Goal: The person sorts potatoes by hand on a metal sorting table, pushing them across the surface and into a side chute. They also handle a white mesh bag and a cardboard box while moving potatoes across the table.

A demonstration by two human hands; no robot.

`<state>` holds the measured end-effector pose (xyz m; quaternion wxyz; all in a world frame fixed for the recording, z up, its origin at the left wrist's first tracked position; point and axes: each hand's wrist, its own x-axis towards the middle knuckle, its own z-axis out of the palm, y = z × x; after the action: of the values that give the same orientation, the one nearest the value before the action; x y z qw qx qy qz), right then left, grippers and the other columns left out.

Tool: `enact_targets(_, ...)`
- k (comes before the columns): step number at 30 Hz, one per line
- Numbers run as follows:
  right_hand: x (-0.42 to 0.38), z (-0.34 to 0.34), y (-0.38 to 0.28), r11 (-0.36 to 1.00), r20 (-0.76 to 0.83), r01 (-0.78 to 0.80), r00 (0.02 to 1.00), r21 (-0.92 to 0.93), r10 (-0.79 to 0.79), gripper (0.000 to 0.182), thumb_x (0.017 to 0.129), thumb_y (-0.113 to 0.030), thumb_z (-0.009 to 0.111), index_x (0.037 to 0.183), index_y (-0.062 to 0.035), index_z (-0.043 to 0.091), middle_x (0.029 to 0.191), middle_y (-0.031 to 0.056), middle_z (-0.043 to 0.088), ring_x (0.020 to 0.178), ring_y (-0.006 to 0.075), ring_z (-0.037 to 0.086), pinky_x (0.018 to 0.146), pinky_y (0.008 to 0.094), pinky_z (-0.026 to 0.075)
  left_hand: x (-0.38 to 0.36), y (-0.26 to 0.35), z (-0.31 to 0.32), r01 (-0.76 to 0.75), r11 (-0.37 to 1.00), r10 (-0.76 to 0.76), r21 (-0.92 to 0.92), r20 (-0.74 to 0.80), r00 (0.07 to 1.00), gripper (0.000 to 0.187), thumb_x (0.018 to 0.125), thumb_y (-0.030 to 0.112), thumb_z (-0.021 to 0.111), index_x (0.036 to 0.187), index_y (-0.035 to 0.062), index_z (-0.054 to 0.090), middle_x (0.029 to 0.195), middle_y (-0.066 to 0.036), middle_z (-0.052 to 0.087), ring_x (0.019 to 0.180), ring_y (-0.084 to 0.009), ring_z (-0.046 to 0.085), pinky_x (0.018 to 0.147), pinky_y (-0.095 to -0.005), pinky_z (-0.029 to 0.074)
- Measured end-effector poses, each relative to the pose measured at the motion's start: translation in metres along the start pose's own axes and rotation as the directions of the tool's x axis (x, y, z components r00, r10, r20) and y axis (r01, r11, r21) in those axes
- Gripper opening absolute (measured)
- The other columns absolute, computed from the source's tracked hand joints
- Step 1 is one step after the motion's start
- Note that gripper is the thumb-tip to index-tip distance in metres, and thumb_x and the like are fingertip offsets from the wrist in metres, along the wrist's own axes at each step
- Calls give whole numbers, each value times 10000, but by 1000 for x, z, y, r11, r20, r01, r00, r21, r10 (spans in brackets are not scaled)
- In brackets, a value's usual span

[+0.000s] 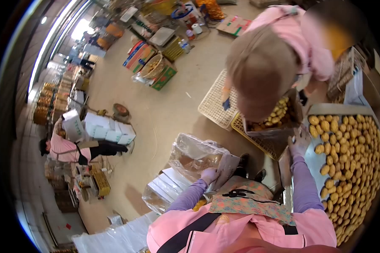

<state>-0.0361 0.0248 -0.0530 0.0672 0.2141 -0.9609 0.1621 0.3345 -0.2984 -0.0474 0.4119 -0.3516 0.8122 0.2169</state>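
Note:
My left hand [209, 175], in a light glove, grips the near wall of an open carton [226, 168] lined with clear plastic film [194, 145]. My right hand [299, 142], gloved as well, reaches forward at the left edge of the metal sorting table [314, 158]. Its fingers are stretched out, with nothing visible in them. Many yellow-brown potatoes [346, 147] lie on that table. Just beyond my right hand, a carton [278, 131] partly filled with potatoes [278, 111] rests on a yellow crate [257, 143].
A co-worker in a cap [264, 69] bends over the potato carton. A cream plastic crate [215, 99] lies on the floor beside it. White cartons [166, 183] stand at my left. Farther left, another person [67, 147] is beside stacked white boxes [107, 128].

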Motion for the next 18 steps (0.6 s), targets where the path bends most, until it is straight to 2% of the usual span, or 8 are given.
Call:
enact_targets(3, 3, -1, -1, 998, 4, -34, 999, 54, 34, 497, 792, -381, 738, 1245, -176, 739, 1437, 186, 593, 1386, 399, 471, 1166, 529, 339, -3, 35, 3, -92, 991, 96, 99, -38, 995, 404, 948, 465, 564, 1166, 198, 773, 1176, -149, 753, 1124, -348, 710, 971, -494, 552)
enact_targets(5, 1, 1, 3, 994, -105, 25, 994, 107, -14, 474, 796, -397, 729, 1216, -178, 750, 1393, 183, 621, 1360, 395, 495, 1152, 525, 351, -3, 50, 8, -67, 988, 76, 137, -63, 995, 391, 946, 465, 568, 1127, 195, 784, 1143, -148, 761, 1089, -350, 723, 944, -497, 565)
enact_targets(7, 1, -8, 1, 989, -29, -33, 999, 148, 38, 476, 804, -415, 717, 1219, -183, 749, 1404, 184, 619, 1352, 389, 505, 1157, 528, 348, -7, 52, 17, -95, 985, 103, 147, -48, 994, 388, 945, 463, 571, 1110, 185, 786, 1129, -151, 763, 1064, -350, 731, 922, -496, 574)
enact_targets(10, 2, 0, 6, 996, -55, -5, 998, 91, 10, 493, 813, -426, 707, 1246, -193, 739, 1505, 159, 561, 1405, 377, 466, 1190, 516, 320, -10, 59, 23, -88, 977, 106, 194, -89, 990, 426, 939, 516, 591, 1071, 163, 790, 1084, -145, 767, 1041, -343, 730, 895, -477, 570)
enact_targets(13, 3, -8, 2, 997, -24, -10, 1000, 76, 12, 500, 815, -428, 704, 1257, -196, 735, 1528, 148, 542, 1415, 376, 456, 1198, 520, 308, -6, 59, 20, -101, 974, 124, 204, -104, 987, 414, 928, 502, 612, 1059, 151, 789, 1085, -146, 766, 1041, -346, 729, 893, -476, 570)
enact_targets(17, 3, 2, 4, 992, -13, -30, 999, 124, 32, 464, 796, -404, 722, 1203, -185, 760, 1528, 163, 540, 1411, 368, 464, 1192, 518, 320, 3, 70, 6, -76, 982, 95, 175, -105, 990, 401, 941, 473, 593, 1107, 161, 783, 1126, -154, 764, 1068, -346, 731, 932, -481, 568)
enact_targets(18, 2, 5, 5, 993, -58, 4, 998, 122, 3, 454, 791, -392, 726, 1191, -179, 764, 1521, 170, 545, 1407, 367, 469, 1193, 515, 322, 8, 71, 3, -68, 982, 89, 179, -111, 990, 405, 939, 475, 595, 1107, 158, 783, 1126, -154, 764, 1072, -347, 730, 933, -485, 566)
